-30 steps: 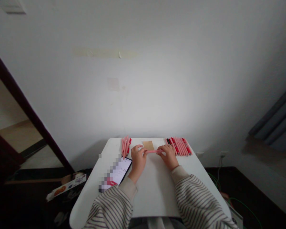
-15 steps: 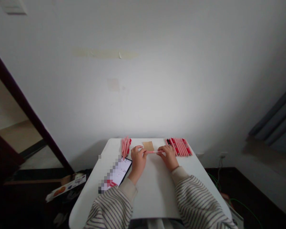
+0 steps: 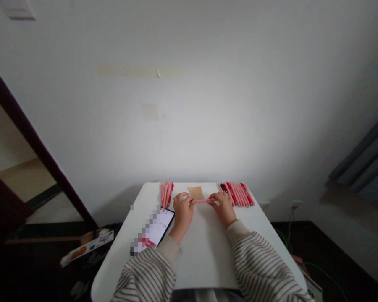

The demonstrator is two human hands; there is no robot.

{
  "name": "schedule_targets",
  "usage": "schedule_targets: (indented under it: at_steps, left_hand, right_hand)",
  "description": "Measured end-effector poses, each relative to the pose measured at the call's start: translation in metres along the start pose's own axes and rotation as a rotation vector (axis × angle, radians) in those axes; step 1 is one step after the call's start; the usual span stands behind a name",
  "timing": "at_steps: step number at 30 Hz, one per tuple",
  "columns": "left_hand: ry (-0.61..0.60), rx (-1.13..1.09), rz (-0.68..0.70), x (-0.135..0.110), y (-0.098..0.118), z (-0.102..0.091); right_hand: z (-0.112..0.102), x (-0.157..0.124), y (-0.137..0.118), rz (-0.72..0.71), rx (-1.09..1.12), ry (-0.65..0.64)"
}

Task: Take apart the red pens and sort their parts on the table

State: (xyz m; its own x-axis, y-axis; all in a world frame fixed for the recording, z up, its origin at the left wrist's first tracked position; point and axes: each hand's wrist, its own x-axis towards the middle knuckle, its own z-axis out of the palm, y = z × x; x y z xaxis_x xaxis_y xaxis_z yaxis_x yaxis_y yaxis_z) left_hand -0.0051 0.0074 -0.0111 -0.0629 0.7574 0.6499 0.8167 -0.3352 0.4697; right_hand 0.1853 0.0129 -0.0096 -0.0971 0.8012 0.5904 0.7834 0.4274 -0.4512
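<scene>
A pink pen (image 3: 200, 201) lies level across the middle, held between my two hands above the white table. My left hand (image 3: 183, 206) is closed on its left end with fingertips and thumb. The right end is pinched by my right hand (image 3: 222, 205). Just behind the pen is a square tan piece of paper (image 3: 195, 193). To the right of my right hand, several pink, red and black pens (image 3: 239, 194) lie side by side in a row. A smaller bunch of pink and red pens (image 3: 166, 195) lies left of my left hand.
A phone (image 3: 157, 228) with a lit screen rests by my left forearm, partly pixelated. The white table (image 3: 204, 251) stands against a pale wall (image 3: 208, 126). Green cables (image 3: 285, 239) run on the floor at the right; clutter (image 3: 91, 247) lies at the left.
The pale section that showed along the middle of the held pen is now pink. Both hands stay almost in the same place.
</scene>
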Motion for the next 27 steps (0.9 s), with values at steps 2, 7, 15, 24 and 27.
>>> schedule_targets:
  at_steps: [2,7,15,24,27]
  left_hand:
    - [0.007,-0.015,0.013,0.0001,0.0003,-0.0005]
    - [0.008,-0.012,0.015,0.0003,-0.0011,0.0002]
    - [0.007,0.017,0.011,0.0010,-0.0015,0.0016]
    - [0.022,-0.018,0.029,0.0014,0.0019,-0.0025]
    - [-0.004,0.006,0.010,0.0009,0.0018,-0.0021]
  right_hand:
    - [-0.0009,0.0001,-0.0015,0.007,-0.007,-0.003]
    - [-0.0005,-0.0002,-0.0036,0.021,-0.015,-0.022]
    - [-0.0008,-0.0004,-0.0029,0.023,0.018,-0.017]
    - [-0.0021,-0.0005,-0.0056,0.020,-0.004,-0.019]
    - [-0.0032,0.0009,-0.0048,0.025,0.020,-0.008]
